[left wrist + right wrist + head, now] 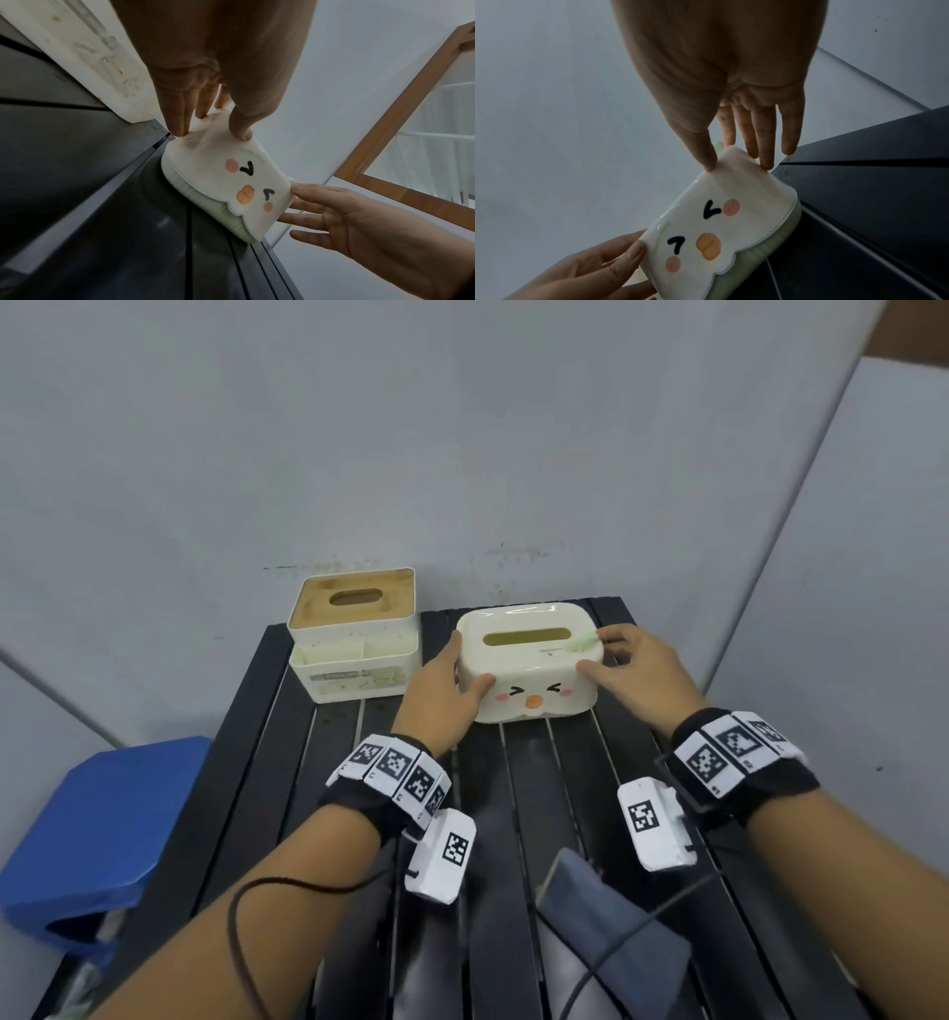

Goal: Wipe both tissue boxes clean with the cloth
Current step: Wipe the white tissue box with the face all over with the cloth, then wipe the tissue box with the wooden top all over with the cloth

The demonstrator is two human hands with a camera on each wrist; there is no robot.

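Observation:
A cream tissue box with a cartoon face (529, 667) stands on the black slatted table (534, 778), also in the wrist views (226, 178) (721, 221). My left hand (464, 665) (212, 132) presses its left end with straight fingers, thumb on the front corner. My right hand (598, 654) (736, 164) presses the right end, thumb on the front edge, index finger on top beside a small pale green bit (583, 643). A white tissue box with a wooden lid (354, 634) (90, 50) stands to the left. A dark blue-grey cloth (611, 937) lies near the front edge, untouched.
Both boxes sit close to the grey wall (462, 454) at the table's far edge. A blue stool (102, 824) stands left of the table. Cables run from my wrists across the near part of the table. A wooden-framed panel (398, 121) is off to the right.

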